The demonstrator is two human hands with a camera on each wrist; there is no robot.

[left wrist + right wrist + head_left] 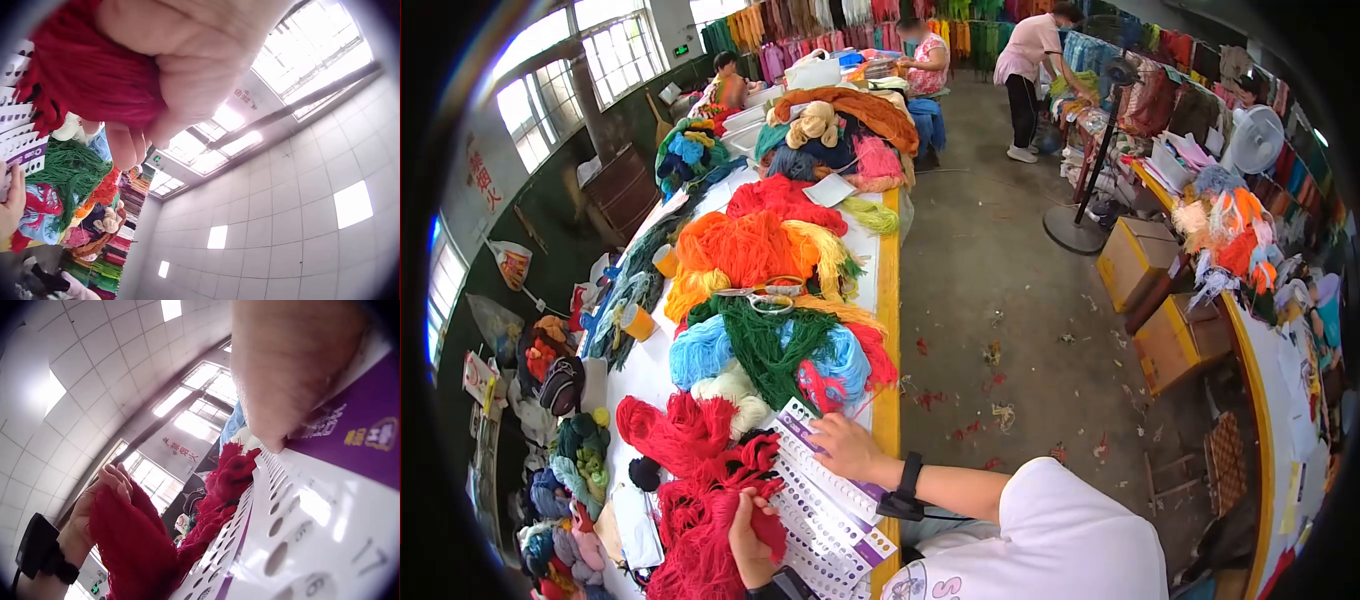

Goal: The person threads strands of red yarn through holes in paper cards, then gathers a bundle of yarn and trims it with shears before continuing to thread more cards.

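Nearest, the left hand [745, 540] has its fingers clamped on a red yarn bundle [700, 495], which lies heaped at the near end of the surface [887, 300] and is cut off by the bottom of the head view; in the left wrist view the strands hide part of the grip, and the back of the hand runs out of frame; just beside the bundle, and partly covered by it, white cards [810, 520] with purple ends and rows of holes overlap one another, their printing mostly too small to read; the right hand [847, 450] rests on the upper part of them, fingers fairly straight and close together, though its fingertips are hidden in the right wrist view.

Beyond the cards, cream yarn [735, 398] sits half covered by neighbouring skeins; dark green yarn [778, 345] drapes over light blue yarn [700, 355], hiding its middle; scissors [770, 303] lie behind these, their blades hard to make out; orange yarn [740, 248] is piled farther on.

Well apart, a standing person [1028, 50] bends to the right, what they handle being unclear; hanging skeins [800, 22] along the far wall are cut off at the top.
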